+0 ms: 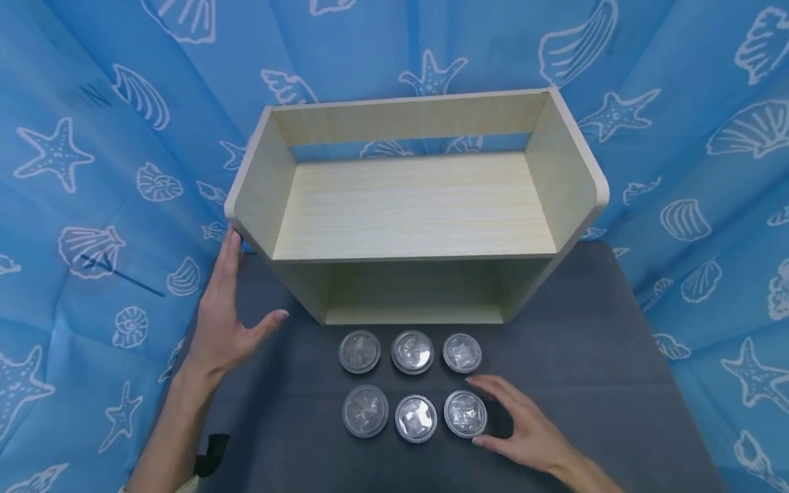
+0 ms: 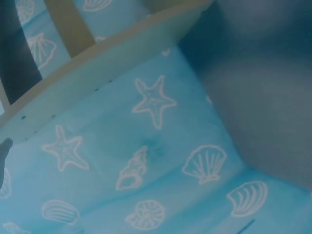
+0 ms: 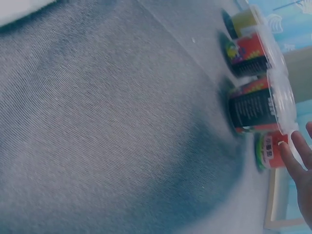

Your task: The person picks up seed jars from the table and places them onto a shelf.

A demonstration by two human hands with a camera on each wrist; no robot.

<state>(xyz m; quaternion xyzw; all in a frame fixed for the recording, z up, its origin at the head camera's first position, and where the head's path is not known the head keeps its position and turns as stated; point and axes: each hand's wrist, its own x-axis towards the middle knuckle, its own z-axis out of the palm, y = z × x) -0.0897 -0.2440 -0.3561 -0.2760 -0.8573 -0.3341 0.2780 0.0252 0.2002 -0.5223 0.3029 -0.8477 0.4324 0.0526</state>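
My left hand (image 1: 224, 315) is beside the left side panel of a pale wooden two-tier shelf (image 1: 413, 205), fingers stretched out and fingertips at the panel's lower front edge, thumb spread away. In the left wrist view the shelf's side panel (image 2: 97, 83) crosses the upper left. Several round tubs with clear lids stand in two rows before the shelf. My right hand (image 1: 524, 428) is at the front right tub (image 1: 465, 413), thumb and fingers spread around its right side without closing on it. In the right wrist view a tub (image 3: 251, 107) shows a black and red label.
A dark grey cloth (image 1: 592, 383) covers the table. Blue curtains (image 1: 696, 274) with white shells and starfish hang behind and on both sides. The shelf's upper and lower tiers face forward, and the back right tub (image 1: 462, 352) stands close to my right fingertips.
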